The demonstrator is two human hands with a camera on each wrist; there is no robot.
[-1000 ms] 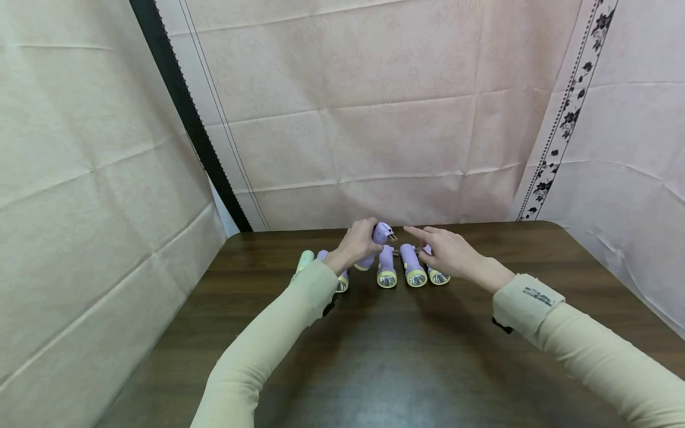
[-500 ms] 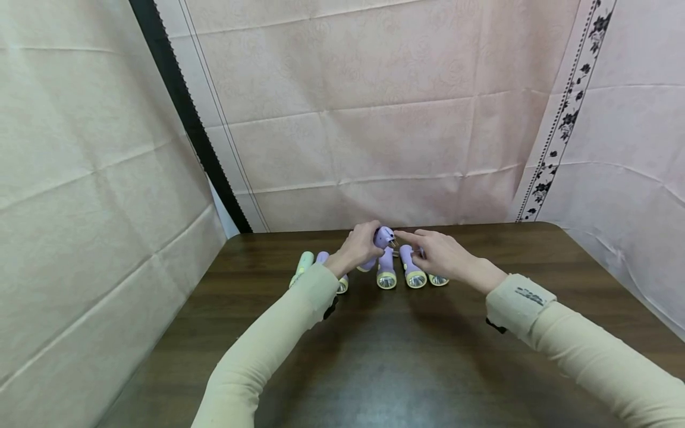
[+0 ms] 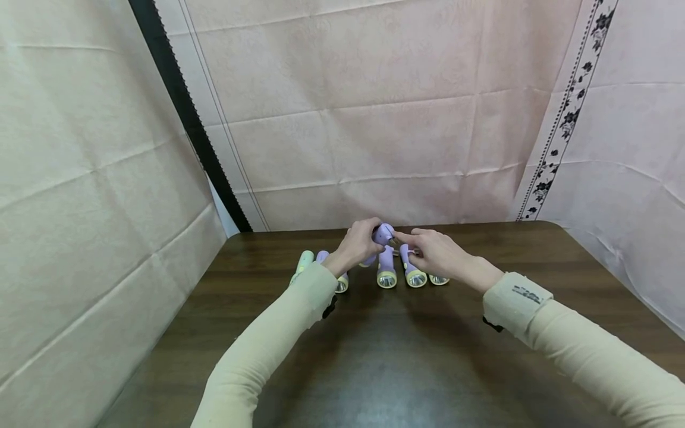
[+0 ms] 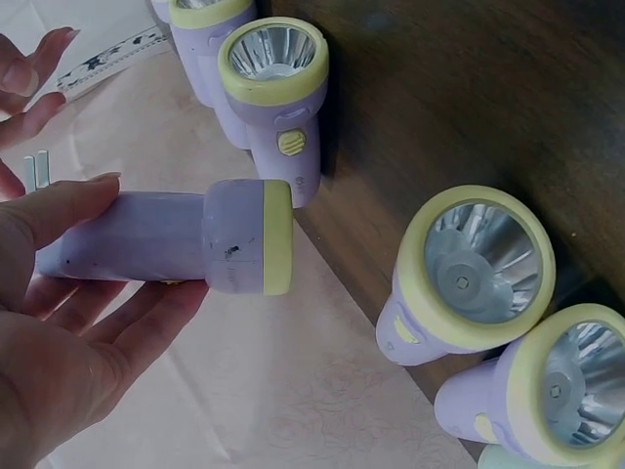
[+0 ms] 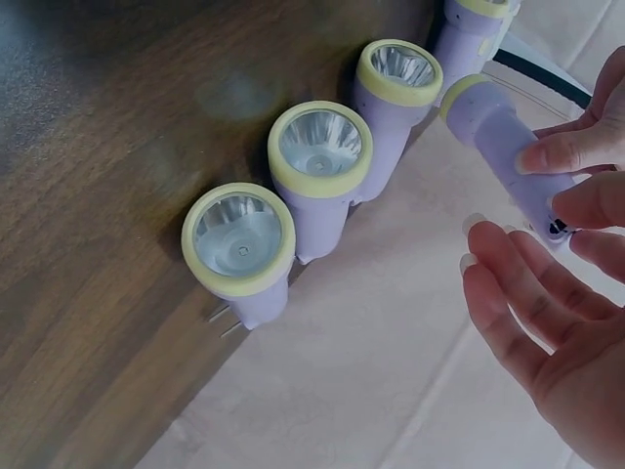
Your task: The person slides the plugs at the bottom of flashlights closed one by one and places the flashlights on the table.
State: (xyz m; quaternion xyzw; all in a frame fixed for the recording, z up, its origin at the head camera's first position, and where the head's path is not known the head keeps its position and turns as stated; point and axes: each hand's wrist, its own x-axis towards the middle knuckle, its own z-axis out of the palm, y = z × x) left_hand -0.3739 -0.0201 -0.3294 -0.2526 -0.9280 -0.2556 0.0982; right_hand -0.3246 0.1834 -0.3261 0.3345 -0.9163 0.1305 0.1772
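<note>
My left hand [image 3: 353, 244] grips a purple flashlight [image 4: 156, 234] with a yellow rim, thumb on one side of its body and fingers on the other. It lies sideways in the left wrist view, lens end away from the palm. Two metal plug prongs [image 4: 37, 169] stick out by its tail. My right hand [image 3: 440, 252] reaches in from the right, a fingertip right at the tail near the prongs. Its other fingers [image 5: 522, 293] spread loosely below, holding nothing. The held flashlight's tail is partly covered by fingers in the right wrist view.
Several more purple flashlights stand in a row on the brown table [image 3: 342, 356], including one [image 3: 386, 270] below the hands and another [image 3: 414, 272] to its right. A mint-green flashlight [image 3: 304, 260] is at the row's left end. Behind hangs a pale cloth [image 3: 374, 148].
My right hand has moved left, bringing its fingertip from apart to right at the flashlight's tail. My left hand keeps its grip, almost in place.
</note>
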